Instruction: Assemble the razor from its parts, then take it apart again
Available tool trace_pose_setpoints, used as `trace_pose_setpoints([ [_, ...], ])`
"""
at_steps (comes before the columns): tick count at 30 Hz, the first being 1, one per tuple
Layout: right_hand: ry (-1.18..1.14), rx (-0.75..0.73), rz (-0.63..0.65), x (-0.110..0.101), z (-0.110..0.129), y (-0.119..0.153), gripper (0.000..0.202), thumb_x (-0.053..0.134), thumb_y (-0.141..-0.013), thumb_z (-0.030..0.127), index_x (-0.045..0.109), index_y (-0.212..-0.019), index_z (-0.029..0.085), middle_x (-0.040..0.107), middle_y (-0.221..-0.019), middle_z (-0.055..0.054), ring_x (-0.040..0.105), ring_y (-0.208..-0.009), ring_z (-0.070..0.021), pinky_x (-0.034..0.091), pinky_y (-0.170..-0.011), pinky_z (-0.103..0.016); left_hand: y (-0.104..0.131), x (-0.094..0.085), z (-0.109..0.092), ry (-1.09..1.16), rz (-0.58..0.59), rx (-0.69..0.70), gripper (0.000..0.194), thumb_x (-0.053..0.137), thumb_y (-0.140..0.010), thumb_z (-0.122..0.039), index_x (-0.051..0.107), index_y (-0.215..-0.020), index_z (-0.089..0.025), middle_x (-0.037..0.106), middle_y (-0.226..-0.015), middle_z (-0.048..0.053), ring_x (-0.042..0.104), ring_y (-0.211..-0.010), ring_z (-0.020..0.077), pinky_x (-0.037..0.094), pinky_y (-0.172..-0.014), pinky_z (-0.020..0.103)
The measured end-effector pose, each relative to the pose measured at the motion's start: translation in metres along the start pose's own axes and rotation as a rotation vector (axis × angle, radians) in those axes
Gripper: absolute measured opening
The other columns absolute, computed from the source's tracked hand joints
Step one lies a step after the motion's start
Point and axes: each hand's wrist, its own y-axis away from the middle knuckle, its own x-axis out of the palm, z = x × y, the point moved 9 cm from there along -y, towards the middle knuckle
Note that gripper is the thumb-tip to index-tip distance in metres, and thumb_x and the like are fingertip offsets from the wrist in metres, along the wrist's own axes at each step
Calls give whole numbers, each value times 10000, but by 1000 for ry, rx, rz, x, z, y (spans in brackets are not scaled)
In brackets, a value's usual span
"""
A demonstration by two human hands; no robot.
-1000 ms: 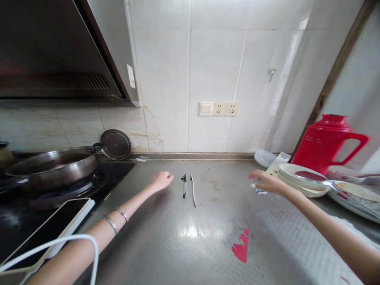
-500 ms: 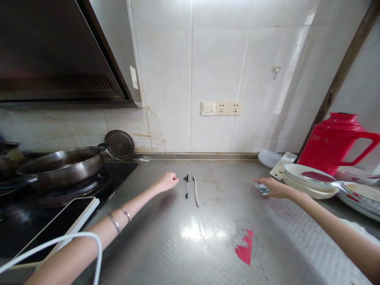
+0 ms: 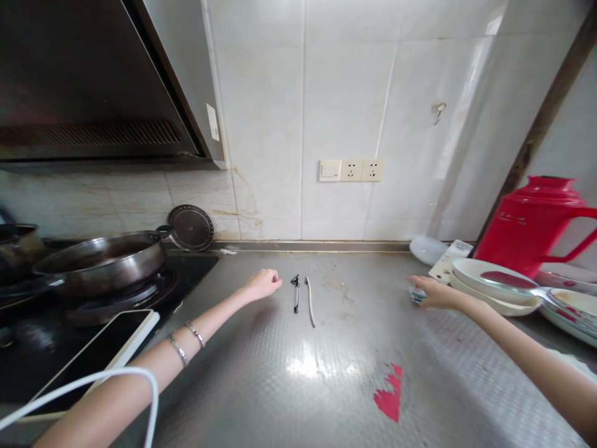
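Note:
My left hand [image 3: 263,285] hovers low over the steel counter [image 3: 224,386], its fingers curled into a loose fist with nothing visible in them. Just right of it lies what looks like a razor [image 3: 296,295], with a black head and a silver and black handle. Beside that is a thin, off-white, slightly curved stick [image 3: 310,303] with a greyish upper end. Far to the right, my right hand [image 3: 435,292] has its fingers closed over a small shiny packet [image 3: 416,297] on the counter; the hand hides part of it.
At left, a steel pan [image 3: 102,258] sits on the black stove, with a tablet [image 3: 93,354] and white cable [image 3: 149,398] nearer me. Stacked bowls [image 3: 485,302], a clear dish [image 3: 426,249] and a red thermos [image 3: 532,227] stand at right. A red scrap [image 3: 390,395] lies in front.
The view has shifted slightly, so the counter items appear a little further right. My right hand covers slightly more of the packet. My left hand holds nearly still.

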Motion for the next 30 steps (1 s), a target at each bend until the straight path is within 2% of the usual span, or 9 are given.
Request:
trace_pose_setpoints([
  [2,-16,-4,-14,-8,11,-3,724,570,-572,137,403,-1274,73,580,-1021,-170,569,-947,-262,426,-830,-309,0,0,-9,52,-2,65,266,467,-794,-398,623,-789,-183,671,-804,47,598,-713,164,378,-604,235],
  [4,-48,-30,-24,-15,31,-7,772,567,-587,145,330,-1317,64,568,-1033,-166,565,-932,-243,423,-827,-301,1,0,-21,94,-4,138,252,490,-783,-395,613,-826,-178,661,-813,43,588,-719,158,387,-612,232],
  [7,-117,-117,-31,-25,79,-13,822,571,-590,152,268,-1348,50,557,-1038,-155,543,-960,-231,413,-845,-296,5,1,-45,100,-25,243,247,531,-765,-372,602,-890,-172,636,-867,50,572,-798,169,410,-686,244],
  [11,-252,-253,-33,-35,151,-11,812,572,-617,166,258,-1365,117,556,-1050,-118,549,-931,-207,411,-850,-311,14,2,-77,99,-41,364,292,559,-762,-367,586,-965,-158,602,-946,72,531,-924,199,410,-804,285],
  [14,-315,-361,-50,-41,199,-1,816,574,-616,143,265,-1371,153,551,-1072,-113,539,-978,-214,401,-869,-325,21,4,-97,145,-22,413,422,633,-711,-397,562,-1041,-143,587,-959,82,517,-946,212,412,-829,299],
  [18,-372,-441,-49,-39,246,18,847,580,-611,117,240,-1385,151,527,-1134,-136,522,-1028,-220,398,-888,-336,32,11,-120,186,37,448,584,685,-655,-441,522,-1136,-154,562,-1021,90,503,-987,230,418,-846,318],
  [23,-386,-499,-86,-37,277,34,826,571,-615,90,260,-1374,180,498,-1216,-152,503,-1072,-247,404,-885,-369,40,20,-131,133,34,446,638,709,-610,-442,517,-1156,-173,510,-1091,105,473,-1063,273,401,-901,366],
  [30,-401,-509,-109,-31,282,36,778,578,-658,119,269,-1370,160,496,-1235,-171,492,-1099,-256,393,-914,-400,39,32,-125,141,50,420,595,682,-644,-452,524,-1141,-166,496,-1095,117,453,-1098,285,392,-914,371],
])
